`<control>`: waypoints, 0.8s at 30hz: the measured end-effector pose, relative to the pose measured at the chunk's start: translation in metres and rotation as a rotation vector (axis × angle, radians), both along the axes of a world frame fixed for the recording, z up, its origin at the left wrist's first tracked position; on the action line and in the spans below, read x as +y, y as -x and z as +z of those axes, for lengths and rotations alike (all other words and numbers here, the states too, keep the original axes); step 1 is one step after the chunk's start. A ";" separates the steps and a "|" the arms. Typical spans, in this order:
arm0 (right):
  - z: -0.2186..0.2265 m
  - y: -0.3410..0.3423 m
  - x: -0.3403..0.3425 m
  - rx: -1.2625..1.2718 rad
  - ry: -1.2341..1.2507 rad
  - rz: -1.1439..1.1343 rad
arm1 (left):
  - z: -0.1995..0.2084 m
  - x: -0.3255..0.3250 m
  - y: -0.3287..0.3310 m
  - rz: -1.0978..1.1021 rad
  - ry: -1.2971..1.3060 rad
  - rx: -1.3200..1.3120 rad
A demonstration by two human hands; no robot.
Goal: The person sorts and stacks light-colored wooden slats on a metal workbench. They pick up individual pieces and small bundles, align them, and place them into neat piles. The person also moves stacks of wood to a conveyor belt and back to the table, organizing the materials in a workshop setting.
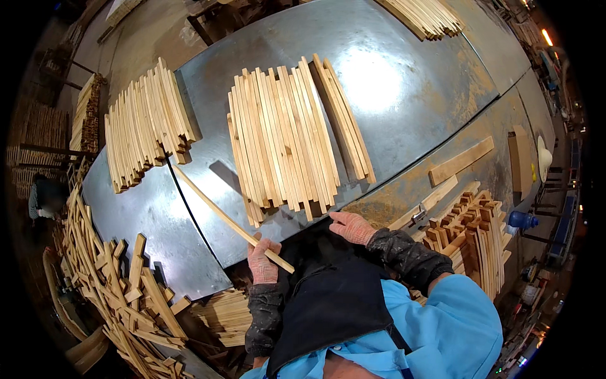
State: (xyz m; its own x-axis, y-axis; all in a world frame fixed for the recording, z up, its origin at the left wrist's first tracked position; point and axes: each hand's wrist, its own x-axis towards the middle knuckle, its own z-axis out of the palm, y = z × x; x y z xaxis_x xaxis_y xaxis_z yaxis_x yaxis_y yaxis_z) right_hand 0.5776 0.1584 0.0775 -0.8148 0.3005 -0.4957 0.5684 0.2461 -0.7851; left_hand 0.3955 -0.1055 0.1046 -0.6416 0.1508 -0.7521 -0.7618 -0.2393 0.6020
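Observation:
A long, thin wooden strip (pixel 214 208) slants across the metal table's near edge, and my left hand (pixel 262 260), in a pinkish knit glove, is closed around its near end. The strip's far end reaches toward the left stack. My gloved right hand (pixel 352 227) is at the table's front edge with its fingers stretched toward the left, and no object shows in it. Just beyond both hands lies a broad row of wooden strips (pixel 284 139), side by side with uneven ends. A narrower group of strips (pixel 344 120) lies along its right side.
Another stack of strips (pixel 146 123) sits on the table at the left. Loose offcuts (pixel 120 284) are heaped at lower left. Short wooden pieces (pixel 480 234) are piled at my right, near a flat board (pixel 461 161) and a blue bottle (pixel 522 220). More strips (pixel 426 16) lie at the far right.

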 end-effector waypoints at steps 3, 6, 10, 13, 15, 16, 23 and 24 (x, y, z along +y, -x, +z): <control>-0.009 -0.005 -0.004 -0.001 -0.023 -0.015 | -0.006 -0.004 -0.002 -0.001 -0.011 0.004; -0.012 -0.001 -0.010 -0.004 -0.020 -0.006 | -0.005 -0.010 -0.001 -0.043 -0.003 0.013; -0.013 0.011 -0.031 0.025 -0.045 0.045 | 0.005 -0.025 0.006 -0.094 0.041 0.036; -0.011 0.025 -0.052 0.060 -0.041 0.064 | 0.013 -0.044 0.011 -0.110 0.053 0.060; -0.011 0.033 -0.063 0.049 -0.056 0.089 | 0.011 -0.060 0.016 -0.129 0.067 0.058; -0.011 0.037 -0.068 0.045 -0.063 0.101 | 0.010 -0.066 0.018 -0.139 0.074 0.058; -0.023 0.034 -0.130 0.014 -0.029 0.041 | 0.013 -0.112 0.030 -0.132 0.047 0.073; -0.024 0.032 -0.140 0.013 -0.038 0.040 | 0.014 -0.118 0.030 -0.136 0.045 0.073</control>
